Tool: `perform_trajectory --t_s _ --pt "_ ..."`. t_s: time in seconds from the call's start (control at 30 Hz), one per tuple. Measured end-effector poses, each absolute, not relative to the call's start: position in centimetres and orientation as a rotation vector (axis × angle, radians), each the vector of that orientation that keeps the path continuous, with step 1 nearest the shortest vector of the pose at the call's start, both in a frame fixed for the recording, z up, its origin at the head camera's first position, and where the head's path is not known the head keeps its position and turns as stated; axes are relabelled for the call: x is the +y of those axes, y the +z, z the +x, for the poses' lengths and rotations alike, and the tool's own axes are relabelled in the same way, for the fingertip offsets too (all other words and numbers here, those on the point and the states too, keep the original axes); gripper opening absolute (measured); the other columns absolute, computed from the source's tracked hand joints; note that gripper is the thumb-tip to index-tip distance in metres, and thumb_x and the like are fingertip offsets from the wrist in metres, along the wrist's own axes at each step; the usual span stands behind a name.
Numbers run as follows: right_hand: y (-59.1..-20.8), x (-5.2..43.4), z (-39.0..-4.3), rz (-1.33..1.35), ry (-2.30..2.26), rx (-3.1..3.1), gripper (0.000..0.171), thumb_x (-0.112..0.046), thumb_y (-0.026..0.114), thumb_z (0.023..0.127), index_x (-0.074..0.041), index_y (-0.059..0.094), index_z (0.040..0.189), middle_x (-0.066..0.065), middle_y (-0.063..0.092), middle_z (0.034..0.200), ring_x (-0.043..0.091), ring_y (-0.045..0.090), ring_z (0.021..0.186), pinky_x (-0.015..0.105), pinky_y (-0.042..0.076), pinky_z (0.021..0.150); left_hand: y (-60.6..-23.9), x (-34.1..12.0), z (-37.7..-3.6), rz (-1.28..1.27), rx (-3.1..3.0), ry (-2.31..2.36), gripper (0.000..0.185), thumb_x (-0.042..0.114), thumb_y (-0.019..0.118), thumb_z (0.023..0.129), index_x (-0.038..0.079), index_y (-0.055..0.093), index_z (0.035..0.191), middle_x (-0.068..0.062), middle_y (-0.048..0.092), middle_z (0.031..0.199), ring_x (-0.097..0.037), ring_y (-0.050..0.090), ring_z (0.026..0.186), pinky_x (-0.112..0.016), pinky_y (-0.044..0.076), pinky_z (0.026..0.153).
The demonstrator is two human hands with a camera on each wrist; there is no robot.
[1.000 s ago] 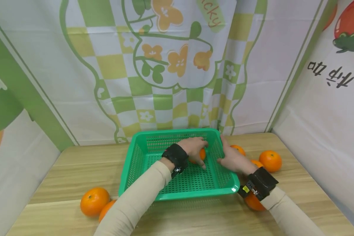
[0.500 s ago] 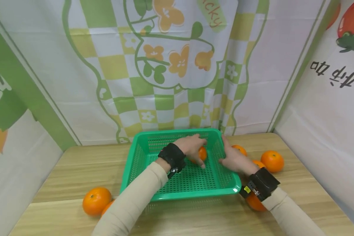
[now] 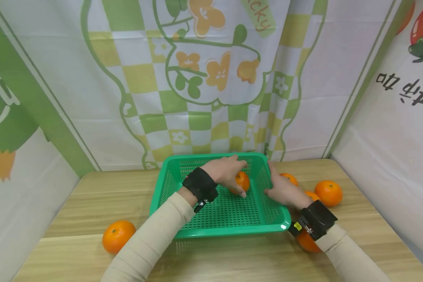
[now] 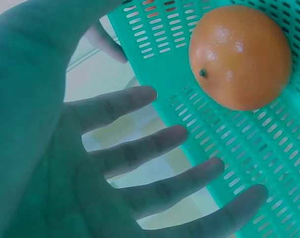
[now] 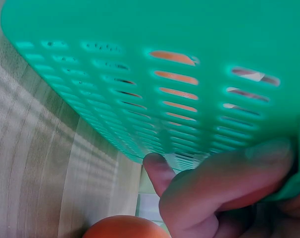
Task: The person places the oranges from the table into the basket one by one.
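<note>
In the head view a green plastic basket point(image 3: 229, 232) stands on the wooden table with one orange point(image 3: 242, 182) near its right side. My left hand point(image 3: 223, 172) hovers over the basket, fingers spread beside that fruit. The left wrist view shows a gap between those straight fingers and the orange point(image 4: 241, 57), which rests against the slotted basket. My right hand point(image 3: 285, 190) grips the basket's right rim, thumb on the inner side. Close up in the right wrist view, the slotted basket wall point(image 5: 115, 29) fills the upper part.
Right of the basket lie several more oranges, one apart point(image 3: 328, 193) and another point(image 3: 307, 241) partly under the right wrist strap. One orange point(image 3: 118, 236) sits at the left, close to the left sleeve point(image 3: 151, 243). A patterned curtain point(image 3: 204, 129) hangs behind the table.
My left hand has drawn back left and up from the orange in the basket, leaving more of it visible. My right hand keeps its hold on the rim. The head view has shifted slightly.
</note>
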State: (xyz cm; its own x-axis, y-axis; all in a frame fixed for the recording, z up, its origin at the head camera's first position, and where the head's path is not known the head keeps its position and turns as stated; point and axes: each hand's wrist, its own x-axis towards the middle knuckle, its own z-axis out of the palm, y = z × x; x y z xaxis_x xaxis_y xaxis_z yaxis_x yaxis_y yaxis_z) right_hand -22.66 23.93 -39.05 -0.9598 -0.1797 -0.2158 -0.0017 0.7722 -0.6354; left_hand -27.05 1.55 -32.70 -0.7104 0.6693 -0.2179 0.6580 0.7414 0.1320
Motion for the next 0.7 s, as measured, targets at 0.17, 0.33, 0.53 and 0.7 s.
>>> perform_trajectory --t_s 0.17,0.33,0.53,0.7 --pt "-39.2 23.9 -22.6 -0.135 -0.972 2.693 0.104 -0.009 0.063 0.100 -0.009 -0.018 0.166 0.027 0.070 0.106 0.024 0.070 0.072 0.037 0.062 0.067 -32.2 1.2 -26.7 1.094 2.699 0.050 0.094 0.062 0.079 0.085 0.017 0.043 0.160 -0.013 0.049 0.158 -0.034 0.059 0.135 -0.046 0.054 0.109" --pt "-39.4 24.0 -22.5 -0.146 -0.984 2.696 0.105 -0.009 0.063 0.099 -0.009 -0.017 0.167 0.033 0.068 0.116 0.024 0.070 0.077 0.038 0.062 0.071 -31.3 0.8 -26.1 1.126 2.709 0.069 0.090 0.061 0.078 0.087 0.018 0.044 0.159 -0.013 0.050 0.155 -0.030 0.062 0.130 -0.043 0.057 0.104" --pt "-39.3 24.1 -22.5 -0.145 -1.015 2.692 0.104 -0.008 0.063 0.099 -0.010 -0.016 0.167 0.038 0.064 0.125 0.026 0.072 0.081 0.039 0.063 0.072 -30.6 0.0 -25.4 1.165 2.739 0.076 0.085 0.059 0.077 0.089 0.018 0.048 0.157 -0.011 0.053 0.149 -0.029 0.062 0.124 -0.041 0.057 0.100" --pt "-39.2 24.0 -22.7 -0.143 -1.027 2.684 0.104 -0.007 0.063 0.100 -0.010 -0.017 0.167 0.039 0.064 0.125 0.025 0.072 0.079 0.038 0.064 0.069 -30.4 -1.0 -24.9 1.205 2.755 0.074 0.082 0.059 0.076 0.090 0.018 0.050 0.155 -0.011 0.052 0.151 -0.031 0.062 0.125 -0.042 0.057 0.100"
